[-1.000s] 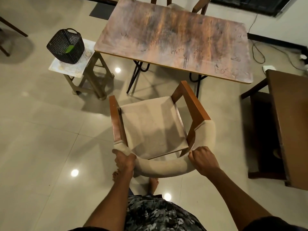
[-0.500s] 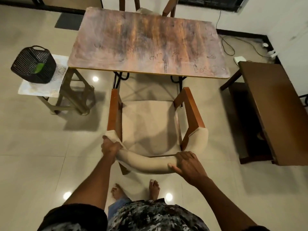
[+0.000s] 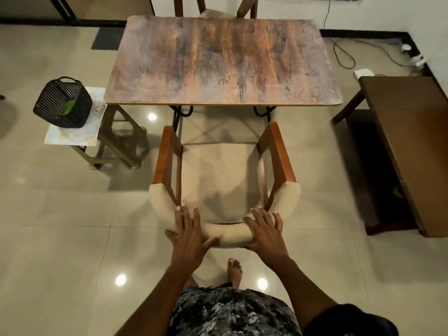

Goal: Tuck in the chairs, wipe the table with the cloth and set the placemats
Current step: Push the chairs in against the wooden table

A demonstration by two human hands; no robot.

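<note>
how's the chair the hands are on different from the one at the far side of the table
The near chair stands clear of the table, its whole beige seat and both armrests in view; the far chair is mostly hidden behind the table's far edge. The left hand and right hand lie flat, fingers spread, on the near chair's padded back; nobody touches the far chair. Both have reddish-brown wooden frames and pale cushions.

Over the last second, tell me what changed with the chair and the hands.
The chair was turned square to the table and pushed toward it; its armrests now almost reach the table edge. The left hand and right hand gave up their closed grips and now lie flat, fingers spread, on the padded backrest. The basket on the stool and the bare tabletop look the same.
</note>
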